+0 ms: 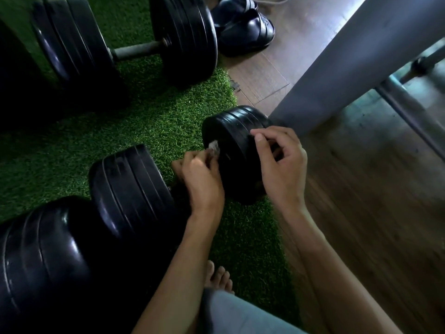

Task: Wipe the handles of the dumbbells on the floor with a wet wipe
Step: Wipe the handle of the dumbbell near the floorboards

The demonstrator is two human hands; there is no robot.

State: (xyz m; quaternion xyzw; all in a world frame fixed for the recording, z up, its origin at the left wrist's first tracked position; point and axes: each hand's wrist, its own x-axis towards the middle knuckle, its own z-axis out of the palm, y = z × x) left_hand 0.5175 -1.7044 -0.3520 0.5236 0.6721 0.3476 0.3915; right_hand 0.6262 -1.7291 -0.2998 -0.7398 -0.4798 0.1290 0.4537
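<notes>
A black dumbbell lies on green artificial turf, with its left weight stack and right weight stack in view. My left hand sits between the two stacks over the handle, which it hides, and it holds a crumpled greyish wet wipe against the bar. My right hand rests on top of the right stack with curled fingers touching its rim. A second dumbbell with a bare grey handle lies further back.
Another black weight stack sits at the lower left. Black shoes stand at the top on the wooden floor. A grey post slants across the right. My bare foot and grey trouser knee are below.
</notes>
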